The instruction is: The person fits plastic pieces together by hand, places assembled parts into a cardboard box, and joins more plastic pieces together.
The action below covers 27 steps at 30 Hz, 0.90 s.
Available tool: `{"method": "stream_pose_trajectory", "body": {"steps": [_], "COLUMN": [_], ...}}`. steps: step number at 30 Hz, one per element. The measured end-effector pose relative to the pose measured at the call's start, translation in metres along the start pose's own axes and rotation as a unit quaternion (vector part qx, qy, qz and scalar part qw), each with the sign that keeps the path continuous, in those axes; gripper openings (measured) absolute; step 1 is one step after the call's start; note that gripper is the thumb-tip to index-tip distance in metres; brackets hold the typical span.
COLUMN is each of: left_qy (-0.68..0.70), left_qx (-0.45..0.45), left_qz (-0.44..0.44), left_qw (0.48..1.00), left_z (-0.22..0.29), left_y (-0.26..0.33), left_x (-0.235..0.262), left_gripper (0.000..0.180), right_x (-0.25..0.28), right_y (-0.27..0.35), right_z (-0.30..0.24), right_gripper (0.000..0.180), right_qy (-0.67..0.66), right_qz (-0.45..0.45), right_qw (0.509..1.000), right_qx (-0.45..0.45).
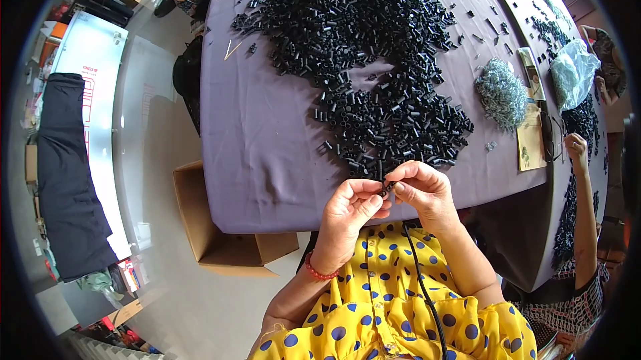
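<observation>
In front of my chest, over the near edge of the cloth-covered table (267,159), my two hands meet at the fingertips. A small black piece (386,190) is pinched between them, mostly covered by fingers; its exact kind is too small to tell. My left hand (354,205) is closed on it from one side, with a red bead bracelet at the wrist. From the other side, the thumb and forefinger of my right hand (427,194) grip it. Just beyond the fingers spreads a large heap of short black tubular pieces (360,19).
Right of the heap lies a mound of small silvery metal pieces (501,95). Farther right are a brown paper pad (531,143), eyeglasses (553,136) and a clear plastic bag (574,74). An open cardboard box (190,203) stands below the table's left corner. Other people's arms (584,206) show at right and upper left.
</observation>
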<state>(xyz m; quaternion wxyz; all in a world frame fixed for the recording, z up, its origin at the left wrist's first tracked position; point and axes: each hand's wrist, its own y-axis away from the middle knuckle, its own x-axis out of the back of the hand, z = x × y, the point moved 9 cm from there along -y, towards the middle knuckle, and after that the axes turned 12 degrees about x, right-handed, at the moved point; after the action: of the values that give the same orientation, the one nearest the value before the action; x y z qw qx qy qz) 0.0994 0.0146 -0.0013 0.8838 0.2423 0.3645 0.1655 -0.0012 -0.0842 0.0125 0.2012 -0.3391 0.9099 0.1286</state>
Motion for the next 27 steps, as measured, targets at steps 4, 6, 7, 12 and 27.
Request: {"method": "stream_pose_trajectory", "body": {"steps": [4, 6, 7, 12, 27], "left_qy": [0.008, 0.007, 0.007, 0.008, -0.005], "left_qx": [0.005, 0.008, 0.010, 0.004, -0.003], "left_qz": [-0.004, -0.003, -0.002, -0.010, -0.005], "left_qw": [1.000, 1.000, 1.000, 1.000, 1.000], "left_z": [-0.0018, -0.0018, -0.0023, -0.0017, 0.0012], "left_y": [-0.0010, -0.0004, -0.0003, -0.0014, 0.0018], "left_x": [-0.0003, -0.0005, -0.0004, -0.0004, -0.0031], "left_gripper": [0.020, 0.020, 0.020, 0.020, 0.020], "right_x": [-0.0013, -0.0008, 0.0008, -0.0001, -0.0004], "right_y": [0.0002, -0.0001, -0.0001, 0.0002, 0.0025], "right_z": [0.0014, 0.0014, 0.0012, 0.0011, 0.0035], "right_gripper": [0.014, 0.013, 0.012, 0.012, 0.014], "right_qy": [0.004, 0.006, 0.008, -0.004, 0.002], "right_qz": [-0.019, -0.007, 0.005, 0.005, -0.011], "right_qw": [1.000, 1.000, 1.000, 1.000, 1.000], "right_qx": [0.008, 0.009, 0.009, 0.012, -0.002]}}
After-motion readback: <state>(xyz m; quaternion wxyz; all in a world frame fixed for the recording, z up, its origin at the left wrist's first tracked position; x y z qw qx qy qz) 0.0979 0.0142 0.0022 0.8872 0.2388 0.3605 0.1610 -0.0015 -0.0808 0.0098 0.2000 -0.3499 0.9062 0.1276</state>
